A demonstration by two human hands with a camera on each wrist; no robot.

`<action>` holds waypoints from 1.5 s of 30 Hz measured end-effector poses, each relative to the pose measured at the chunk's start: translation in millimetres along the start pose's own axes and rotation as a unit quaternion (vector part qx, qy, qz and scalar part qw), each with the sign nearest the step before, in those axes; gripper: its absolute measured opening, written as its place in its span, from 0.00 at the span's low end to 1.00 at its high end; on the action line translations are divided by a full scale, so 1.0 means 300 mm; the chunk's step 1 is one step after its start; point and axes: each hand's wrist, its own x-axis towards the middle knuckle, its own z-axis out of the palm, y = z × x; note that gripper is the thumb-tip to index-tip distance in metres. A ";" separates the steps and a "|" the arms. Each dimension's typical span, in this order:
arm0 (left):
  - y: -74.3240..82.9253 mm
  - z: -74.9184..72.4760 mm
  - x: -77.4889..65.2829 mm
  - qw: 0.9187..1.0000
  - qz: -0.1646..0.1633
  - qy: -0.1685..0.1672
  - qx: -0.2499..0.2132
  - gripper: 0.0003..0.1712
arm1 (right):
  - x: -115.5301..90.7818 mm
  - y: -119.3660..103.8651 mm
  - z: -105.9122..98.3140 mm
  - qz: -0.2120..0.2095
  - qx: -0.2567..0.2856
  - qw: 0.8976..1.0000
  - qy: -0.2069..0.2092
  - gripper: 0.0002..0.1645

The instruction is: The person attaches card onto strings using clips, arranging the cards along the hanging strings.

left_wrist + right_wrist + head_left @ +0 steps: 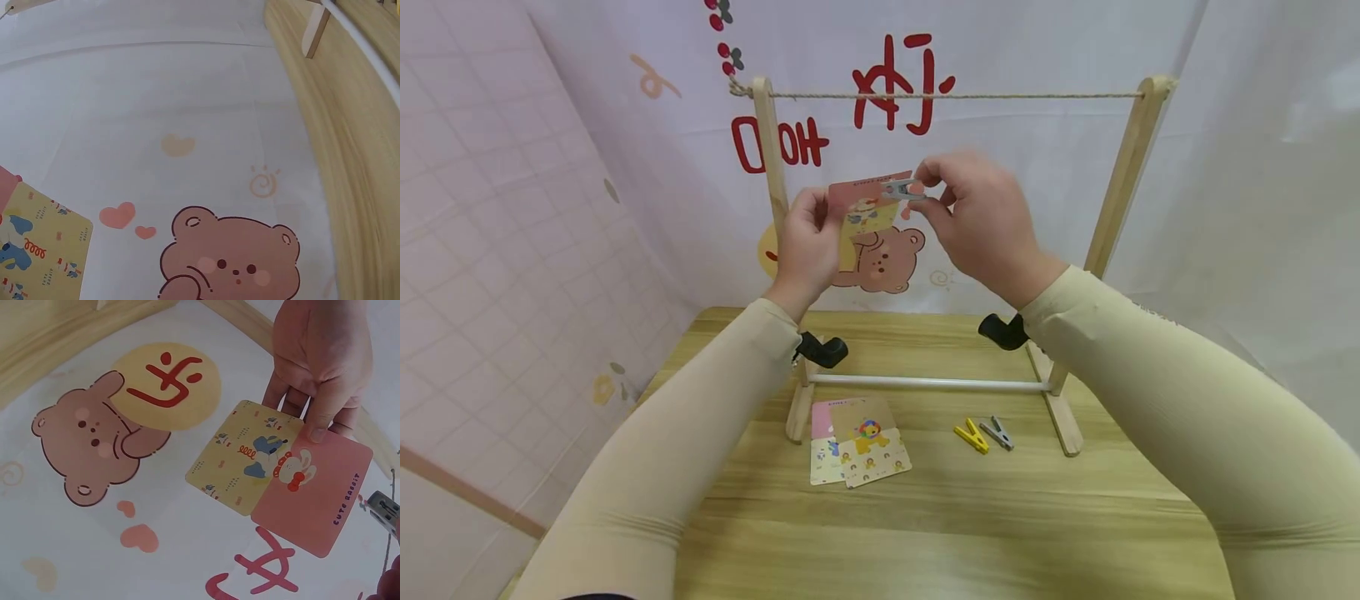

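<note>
My left hand (808, 246) pinches a pink and yellow card (861, 218) by its left side, thumb on the printed face. "CUTE RABBIT" and a white rabbit show on that card (312, 500) in the right wrist view; only its yellow part (47, 244) appears in the left wrist view. With thumb and fingers, my right hand (981, 217) pinches a grey clothespin (898, 190). The clothespin overlaps the card's upper right corner in the head view. In the right wrist view, a small gap separates the clothespin (382, 509) from the card's edge.
Above the hands, a rope (1000, 96) runs between two wooden posts (1123, 175). A white bar (925, 383) joins the posts low down. A lion card (872, 442) overlaps another card (822, 458) on the table. A yellow clothespin (972, 436) and another grey clothespin (997, 432) lie farther right.
</note>
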 end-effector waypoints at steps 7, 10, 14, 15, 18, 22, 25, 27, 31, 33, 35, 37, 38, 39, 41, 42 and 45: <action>0.026 0.001 0.030 1.000 0.011 0.012 -0.014 0.14 | 0.056 -0.025 -0.023 -0.006 -0.019 1.000 0.011 0.09; 0.038 0.002 0.042 1.000 0.007 0.017 -0.018 0.14 | 0.079 -0.035 -0.030 -0.010 -0.026 0.999 0.018 0.10; 0.061 0.004 0.057 1.000 -0.006 0.022 -0.015 0.15 | 0.107 -0.046 -0.039 -0.018 -0.037 0.999 0.026 0.11; 0.068 0.005 0.060 1.000 -0.010 0.024 -0.015 0.15 | 0.114 -0.049 -0.041 -0.021 -0.040 0.999 0.028 0.11; 0.086 0.006 0.073 0.999 -0.017 0.027 -0.019 0.15 | 0.134 -0.057 -0.044 -0.029 -0.044 0.998 0.033 0.13; 0.108 0.007 0.093 0.999 -0.015 0.034 -0.036 0.14 | 0.158 -0.065 -0.047 -0.038 -0.048 0.997 0.042 0.14; 0.122 0.006 0.106 0.999 -0.019 0.038 -0.029 0.13 | 0.173 -0.070 -0.048 -0.039 -0.050 0.997 0.045 0.14; 0.129 0.007 0.112 0.999 -0.024 0.039 -0.019 0.13 | 0.183 -0.073 -0.049 -0.038 -0.048 0.997 0.046 0.14; 0.140 0.008 0.124 0.999 -0.033 0.039 -0.012 0.12 | 0.203 -0.083 -0.050 -0.037 -0.045 0.997 0.049 0.14; 0.145 0.008 0.129 0.998 -0.035 0.042 -0.014 0.12 | 0.212 -0.087 -0.051 -0.037 -0.046 0.997 0.049 0.14; 0.148 0.007 0.135 0.998 -0.032 0.044 -0.011 0.11 | 0.220 -0.088 -0.051 -0.036 -0.050 0.997 0.047 0.14; 0.150 0.005 0.142 0.998 -0.033 0.046 -0.008 0.11 | 0.227 -0.089 -0.051 -0.033 -0.055 0.997 0.044 0.14; 0.150 0.005 0.146 0.998 -0.034 0.046 -0.006 0.11 | 0.230 -0.088 -0.052 -0.032 -0.060 0.997 0.040 0.14; 0.150 0.005 0.151 0.998 -0.035 0.046 -0.003 0.11 | 0.234 -0.088 -0.052 -0.029 -0.063 0.997 0.038 0.15; 0.148 0.007 0.161 0.998 -0.038 0.046 -0.002 0.11 | 0.239 -0.087 -0.052 -0.024 -0.068 0.997 0.034 0.15; 0.147 0.008 0.165 0.998 -0.040 0.046 -0.001 0.11 | 0.242 -0.087 -0.051 -0.024 -0.069 0.997 0.035 0.15; 0.146 0.011 0.171 0.998 -0.040 0.047 -0.002 0.12 | 0.247 -0.086 -0.049 -0.020 -0.070 0.997 0.037 0.14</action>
